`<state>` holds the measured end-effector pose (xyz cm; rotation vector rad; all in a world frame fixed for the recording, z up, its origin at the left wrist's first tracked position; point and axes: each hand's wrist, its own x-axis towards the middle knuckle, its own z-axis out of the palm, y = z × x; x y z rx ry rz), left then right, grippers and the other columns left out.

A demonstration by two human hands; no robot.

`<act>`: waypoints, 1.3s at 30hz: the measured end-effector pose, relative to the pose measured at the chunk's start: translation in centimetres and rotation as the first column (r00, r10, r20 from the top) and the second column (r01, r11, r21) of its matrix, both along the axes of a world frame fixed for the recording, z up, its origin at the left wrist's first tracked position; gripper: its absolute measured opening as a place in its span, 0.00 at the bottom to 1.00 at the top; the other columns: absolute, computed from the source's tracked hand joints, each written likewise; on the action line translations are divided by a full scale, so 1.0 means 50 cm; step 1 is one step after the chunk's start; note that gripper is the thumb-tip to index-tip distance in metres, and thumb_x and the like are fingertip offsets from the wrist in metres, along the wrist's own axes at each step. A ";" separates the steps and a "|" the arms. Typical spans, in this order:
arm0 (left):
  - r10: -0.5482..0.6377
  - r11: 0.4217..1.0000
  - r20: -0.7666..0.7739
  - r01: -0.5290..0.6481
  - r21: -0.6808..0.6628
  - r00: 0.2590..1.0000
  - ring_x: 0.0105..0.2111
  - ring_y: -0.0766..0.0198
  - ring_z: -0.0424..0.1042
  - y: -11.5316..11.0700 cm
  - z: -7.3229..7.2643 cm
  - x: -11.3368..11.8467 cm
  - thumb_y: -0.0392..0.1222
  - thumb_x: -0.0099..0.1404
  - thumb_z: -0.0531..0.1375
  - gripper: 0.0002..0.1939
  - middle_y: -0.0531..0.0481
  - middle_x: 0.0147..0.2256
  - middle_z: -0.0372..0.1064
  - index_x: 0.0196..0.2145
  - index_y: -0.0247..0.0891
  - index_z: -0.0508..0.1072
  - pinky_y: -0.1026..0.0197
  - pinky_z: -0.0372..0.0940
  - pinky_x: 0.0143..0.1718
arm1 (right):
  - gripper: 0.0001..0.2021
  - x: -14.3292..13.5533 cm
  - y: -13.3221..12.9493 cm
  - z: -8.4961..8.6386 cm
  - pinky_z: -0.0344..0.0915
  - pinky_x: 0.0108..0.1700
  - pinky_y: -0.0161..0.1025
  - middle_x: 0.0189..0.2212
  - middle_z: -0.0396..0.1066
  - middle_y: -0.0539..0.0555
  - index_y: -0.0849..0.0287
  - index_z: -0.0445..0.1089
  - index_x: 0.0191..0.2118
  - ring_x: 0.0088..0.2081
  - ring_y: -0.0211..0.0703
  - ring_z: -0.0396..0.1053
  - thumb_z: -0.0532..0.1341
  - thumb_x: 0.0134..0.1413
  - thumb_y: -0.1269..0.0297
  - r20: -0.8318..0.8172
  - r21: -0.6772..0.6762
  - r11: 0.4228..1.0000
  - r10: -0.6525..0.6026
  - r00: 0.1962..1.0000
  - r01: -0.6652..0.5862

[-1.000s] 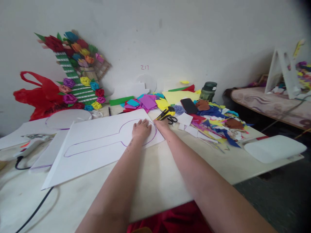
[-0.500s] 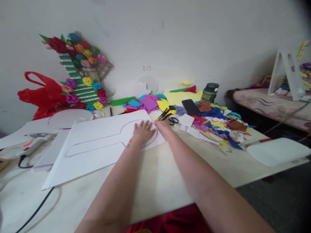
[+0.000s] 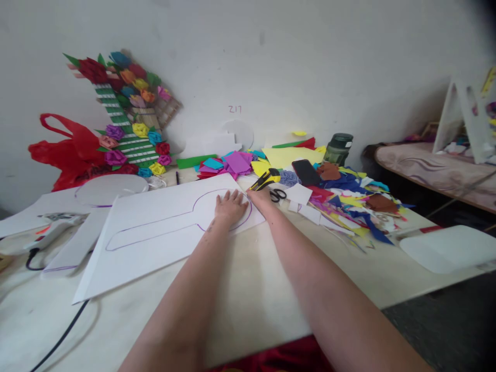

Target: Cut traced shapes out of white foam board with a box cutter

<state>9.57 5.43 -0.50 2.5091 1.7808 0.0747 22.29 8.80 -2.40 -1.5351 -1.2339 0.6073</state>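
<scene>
A large white board [image 3: 155, 206] lies on the table with a purple outline drawn on it, a round head joined to a long straight handle shape. My left hand [image 3: 231, 207] rests flat inside the round part, its fingers spread. Close by on the right, my right hand [image 3: 259, 199] grips a yellow and black utility knife [image 3: 265, 180], its tip end at the board's far right edge by the drawn circle. The blade itself is hidden by my fingers. Black-handled scissors [image 3: 277, 195] lie just right of my right hand.
A glue gun [image 3: 54, 230] with a black cord lies at the left. Paper flowers [image 3: 140, 130] and a red bag [image 3: 67, 150] stand against the wall. Coloured paper scraps [image 3: 349, 191], a phone [image 3: 305, 172] and a green bottle [image 3: 338, 149] sit at the right. White foam [image 3: 449, 248] lies near the right edge.
The white board has shifted slightly to the right at its near left corner. Both hands stay nearly in place, the knife still in my right hand.
</scene>
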 end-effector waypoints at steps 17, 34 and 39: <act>-0.004 1.000 0.016 0.004 -0.002 1.000 0.64 0.55 0.38 0.004 -0.006 -0.004 0.56 0.66 0.37 0.30 0.56 0.65 0.38 0.63 0.47 0.49 0.40 0.39 0.60 | 0.07 0.001 0.006 -0.014 0.65 0.43 0.35 0.31 0.75 0.56 0.62 0.72 0.27 0.39 0.43 0.72 0.58 0.39 0.69 -0.047 0.010 1.000 0.009 0.999 -0.009; 0.009 1.000 0.019 -0.009 -0.021 1.000 0.64 0.55 0.37 0.002 -0.003 -0.002 0.56 0.66 0.37 0.30 0.57 0.65 0.37 0.63 0.47 0.48 0.40 0.38 0.60 | 0.05 0.000 -0.002 -0.011 0.65 0.42 0.36 0.31 0.75 0.56 0.62 0.71 0.26 0.38 0.43 0.72 0.58 0.40 0.71 -0.032 0.013 1.000 -0.025 0.999 0.026; 0.007 1.000 0.011 -0.007 -0.013 1.000 0.64 0.56 0.37 0.002 -0.003 -0.002 0.56 0.66 0.37 0.30 0.57 0.65 0.38 0.63 0.46 0.49 0.41 0.39 0.60 | 0.04 -0.001 -0.003 -0.009 0.65 0.42 0.36 0.31 0.75 0.56 0.62 0.71 0.26 0.38 0.43 0.72 0.59 0.39 0.70 -0.040 0.000 1.000 -0.031 0.999 0.032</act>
